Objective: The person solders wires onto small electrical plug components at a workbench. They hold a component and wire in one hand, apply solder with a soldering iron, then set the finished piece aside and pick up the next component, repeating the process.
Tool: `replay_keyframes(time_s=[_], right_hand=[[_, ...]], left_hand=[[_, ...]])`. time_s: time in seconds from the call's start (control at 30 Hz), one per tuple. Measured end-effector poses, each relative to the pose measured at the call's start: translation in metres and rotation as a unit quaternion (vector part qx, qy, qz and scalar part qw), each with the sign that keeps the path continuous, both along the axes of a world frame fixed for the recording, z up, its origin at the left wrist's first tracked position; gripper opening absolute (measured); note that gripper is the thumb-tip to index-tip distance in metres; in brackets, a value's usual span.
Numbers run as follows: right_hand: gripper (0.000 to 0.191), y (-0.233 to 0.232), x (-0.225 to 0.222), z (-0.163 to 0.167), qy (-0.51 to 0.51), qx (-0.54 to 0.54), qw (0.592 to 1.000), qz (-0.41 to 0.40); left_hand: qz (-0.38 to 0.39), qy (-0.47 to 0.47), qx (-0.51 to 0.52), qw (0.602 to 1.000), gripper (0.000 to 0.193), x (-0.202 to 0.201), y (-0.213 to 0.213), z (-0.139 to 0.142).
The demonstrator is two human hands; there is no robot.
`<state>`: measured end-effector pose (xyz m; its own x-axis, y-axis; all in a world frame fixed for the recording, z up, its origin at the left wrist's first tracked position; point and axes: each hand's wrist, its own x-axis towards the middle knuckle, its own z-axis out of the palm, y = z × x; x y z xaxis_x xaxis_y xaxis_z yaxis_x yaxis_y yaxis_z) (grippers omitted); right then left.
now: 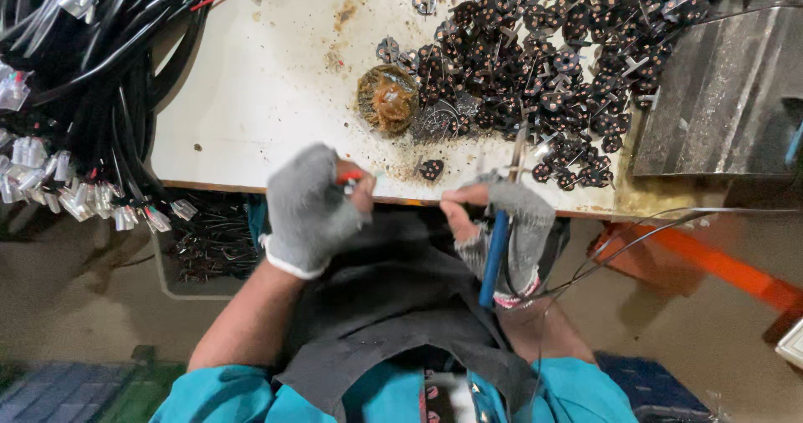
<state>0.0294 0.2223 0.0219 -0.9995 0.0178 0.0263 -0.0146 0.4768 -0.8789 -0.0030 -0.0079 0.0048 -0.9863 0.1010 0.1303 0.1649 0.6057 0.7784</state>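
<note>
Black wire bundles hang left; a grey metal block sits right.

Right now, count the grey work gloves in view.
2: one grey glove on the left hand at the bench edge, one on the right hand gripping the blue-handled soldering iron.

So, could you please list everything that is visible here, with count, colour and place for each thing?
small round connector parts: many, black with metal pins, heaped on the bench at upper right
worn work bench: one, cream and stained, across the top
flux tin: one, brown and crusted, at bench centre
wire harnesses: many, black cables with white plugs, hanging at left
metal tray: one, grey, at far right
soldering iron: one, blue handle, in the right hand
apron: one, dark grey, on the lap
left hand: grey glove, fingers pinching a small red piece
right hand: grey glove, gripping the iron
</note>
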Motion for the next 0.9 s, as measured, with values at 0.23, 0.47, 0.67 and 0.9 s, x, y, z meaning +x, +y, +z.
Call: replay_keyframes(time_s=[0.23,0.47,0.67,0.9], right_hand=[[0.023,-0.002,-0.025,-0.034,0.099,0.159,0.982,-0.009],[0.025,0.004,-0.032,-0.032,0.087,0.208,0.973,0.053],[0.028,0.008,-0.032,-0.032,0.09,0.214,0.969,0.089],[0.03,0.011,-0.025,-0.029,0.132,0.175,0.969,0.116]], left_hand=[[0.07,-0.163,0.119,0.977,0.017,-0.045,-0.004,-0.017],[0.044,-0.014,-0.016,0.999,0.017,-0.051,0.006,-0.026],[0.044,-0.009,0.0,0.999,0.015,-0.038,0.001,-0.017],[-0.105,-0.013,-0.022,0.994,0.015,-0.008,0.02,-0.012]])
